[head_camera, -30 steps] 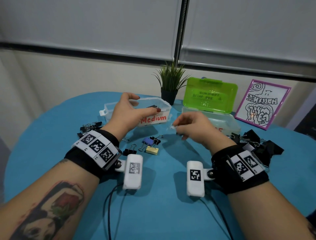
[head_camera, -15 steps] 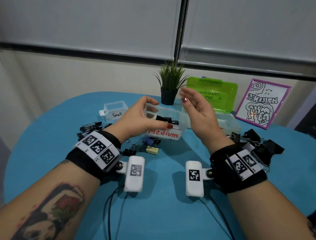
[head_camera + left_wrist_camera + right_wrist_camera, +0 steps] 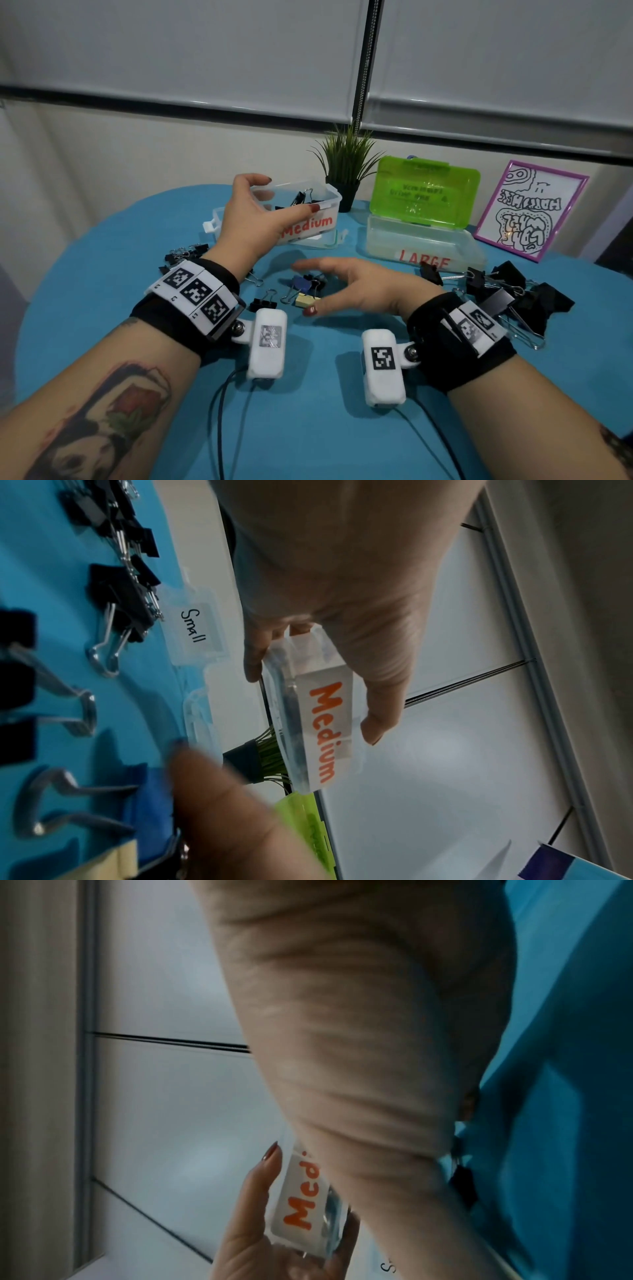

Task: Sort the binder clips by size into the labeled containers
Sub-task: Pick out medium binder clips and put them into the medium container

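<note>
Left hand (image 3: 255, 219) grips clear plastic Medium container (image 3: 308, 219), lifted | right hand (image 3: 356, 291) spread, empty, nearer | small blue and cream binder clips (image 3: 303, 291) on teal tabletop (image 3: 308, 428), just left of fingertips

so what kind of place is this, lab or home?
Cannot say for sure; it looks like a home or office desk corner, not a lab. A round table with a blue cloth stands by roller blinds, with a potted plant and a framed drawing behind.
</note>
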